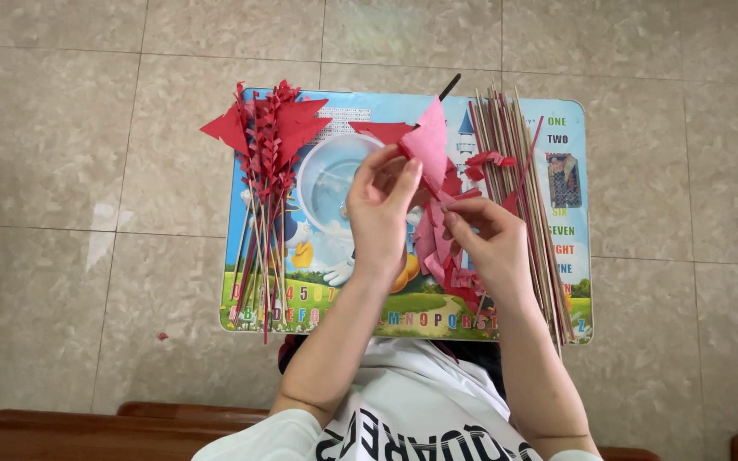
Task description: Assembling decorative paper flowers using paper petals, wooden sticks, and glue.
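Hands (424,213) pinch pink paper (429,141), seemingly folding, above colourful tabletop (557,119).

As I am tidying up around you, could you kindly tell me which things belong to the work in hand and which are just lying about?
In hand:
left hand and right hand on the red paper piece
bare sticks
finished paper-topped sticks
red paper pile

Lying about:
clear round dish
picture table
red scrap on floor

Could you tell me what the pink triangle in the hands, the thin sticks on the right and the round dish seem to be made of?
The pink triangle looks like matte paper: flat, with sharp folded edges. The thin sticks seem to be bamboo or wood, pale tan and straight. The round dish appears to be clear plastic, as the tray's print shows through.
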